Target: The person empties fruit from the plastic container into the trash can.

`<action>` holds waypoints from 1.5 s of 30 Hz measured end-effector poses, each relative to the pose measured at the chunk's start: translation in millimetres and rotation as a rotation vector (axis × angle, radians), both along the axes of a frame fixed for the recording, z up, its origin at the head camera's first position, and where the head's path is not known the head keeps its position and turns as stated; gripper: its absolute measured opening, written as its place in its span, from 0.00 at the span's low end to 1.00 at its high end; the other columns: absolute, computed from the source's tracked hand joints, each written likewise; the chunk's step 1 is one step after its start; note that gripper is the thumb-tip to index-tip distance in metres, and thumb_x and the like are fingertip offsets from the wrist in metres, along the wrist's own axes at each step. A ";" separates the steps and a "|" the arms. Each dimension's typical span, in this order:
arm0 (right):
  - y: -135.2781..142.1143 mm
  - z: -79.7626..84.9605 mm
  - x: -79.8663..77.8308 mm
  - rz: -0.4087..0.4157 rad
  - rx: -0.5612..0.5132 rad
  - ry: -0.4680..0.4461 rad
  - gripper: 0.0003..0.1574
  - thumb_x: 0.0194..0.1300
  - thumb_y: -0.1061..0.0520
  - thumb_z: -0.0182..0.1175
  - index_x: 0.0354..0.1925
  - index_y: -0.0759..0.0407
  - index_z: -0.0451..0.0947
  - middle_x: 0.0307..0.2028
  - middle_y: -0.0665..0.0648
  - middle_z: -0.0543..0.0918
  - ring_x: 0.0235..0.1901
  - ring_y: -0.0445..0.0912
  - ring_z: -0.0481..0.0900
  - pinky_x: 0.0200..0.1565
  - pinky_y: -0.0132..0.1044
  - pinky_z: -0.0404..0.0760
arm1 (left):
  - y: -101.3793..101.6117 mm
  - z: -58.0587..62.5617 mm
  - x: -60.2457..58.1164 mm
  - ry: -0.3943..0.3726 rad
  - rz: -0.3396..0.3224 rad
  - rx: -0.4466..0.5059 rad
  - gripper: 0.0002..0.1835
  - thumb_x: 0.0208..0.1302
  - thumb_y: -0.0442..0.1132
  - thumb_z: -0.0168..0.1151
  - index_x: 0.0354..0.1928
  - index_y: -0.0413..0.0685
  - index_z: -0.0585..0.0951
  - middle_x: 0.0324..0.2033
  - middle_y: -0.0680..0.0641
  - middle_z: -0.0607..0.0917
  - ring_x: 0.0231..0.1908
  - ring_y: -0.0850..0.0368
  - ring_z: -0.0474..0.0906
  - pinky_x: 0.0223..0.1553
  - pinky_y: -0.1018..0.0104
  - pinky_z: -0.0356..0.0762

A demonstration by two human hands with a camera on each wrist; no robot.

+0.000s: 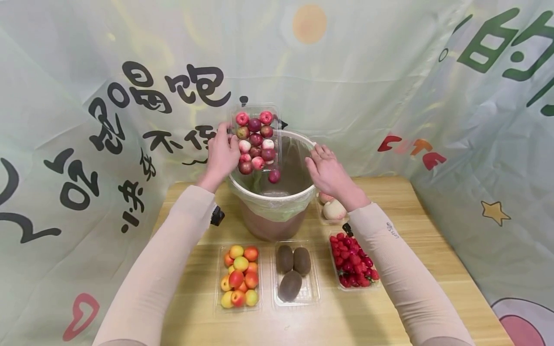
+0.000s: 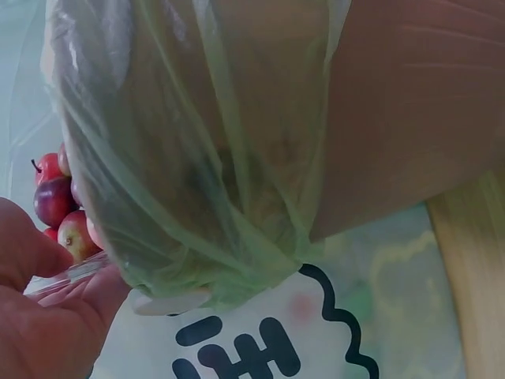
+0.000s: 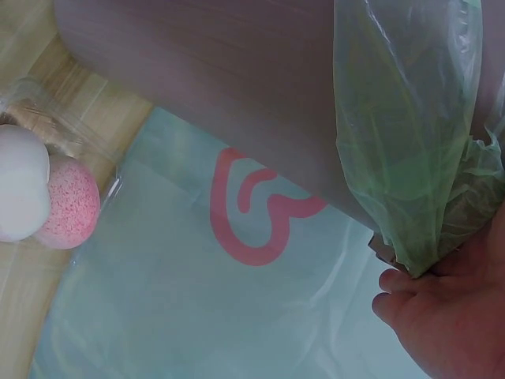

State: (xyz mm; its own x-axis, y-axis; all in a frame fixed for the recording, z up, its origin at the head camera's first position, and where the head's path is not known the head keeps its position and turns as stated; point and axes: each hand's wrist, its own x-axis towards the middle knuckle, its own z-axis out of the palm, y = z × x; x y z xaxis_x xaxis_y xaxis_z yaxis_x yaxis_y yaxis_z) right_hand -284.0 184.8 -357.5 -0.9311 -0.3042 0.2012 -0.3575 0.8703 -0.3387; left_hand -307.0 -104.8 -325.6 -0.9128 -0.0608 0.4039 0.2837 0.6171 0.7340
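Observation:
My left hand (image 1: 223, 154) grips the left side of a clear plastic tray (image 1: 277, 113) of red and purple plums (image 1: 256, 140). The tray tilts steeply over the mouth of a trash bin (image 1: 272, 228), and one plum (image 1: 274, 176) is at its lower end, over the bin's inside. A thin greenish bag (image 2: 189, 197) lines the bin and folds down over its outside. At the bin's right rim, my right hand (image 1: 331, 170) grips the edge and the liner. Fingertips (image 3: 387, 304) of that hand show beside the gathered liner in the right wrist view.
On the wooden table (image 1: 298, 327), closer to me, stand clear trays of red-yellow fruit (image 1: 239, 276), brown kiwis (image 1: 291, 286) and red berries (image 1: 352, 259). Peaches (image 1: 334, 210) in another tray sit right of the bin. Printed cloth (image 1: 363, 72) hangs behind and on both sides.

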 end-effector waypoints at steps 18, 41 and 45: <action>0.6 -1.8 -0.5 0.001 0.008 -0.005 0.38 0.86 0.47 0.36 0.77 0.75 0.60 0.80 0.74 0.56 0.82 0.68 0.51 0.83 0.59 0.49 | 2.5 -8.4 1.3 0.097 -0.001 0.033 0.19 0.80 0.33 0.51 0.68 0.39 0.70 0.55 0.31 0.87 0.57 0.33 0.85 0.60 0.41 0.81; 1.2 -0.6 0.0 0.004 0.008 -0.001 0.38 0.86 0.47 0.37 0.76 0.75 0.61 0.80 0.74 0.57 0.81 0.68 0.52 0.83 0.59 0.49 | 4.1 -14.1 3.2 0.197 0.033 0.047 0.18 0.81 0.35 0.49 0.68 0.41 0.68 0.56 0.28 0.86 0.55 0.32 0.86 0.57 0.41 0.84; 0.6 -0.4 0.3 0.001 0.009 -0.004 0.38 0.86 0.47 0.37 0.77 0.75 0.61 0.80 0.74 0.57 0.82 0.68 0.52 0.83 0.58 0.49 | 4.7 -14.4 2.9 0.187 0.031 0.047 0.18 0.81 0.35 0.49 0.68 0.42 0.68 0.55 0.29 0.87 0.52 0.32 0.86 0.55 0.40 0.84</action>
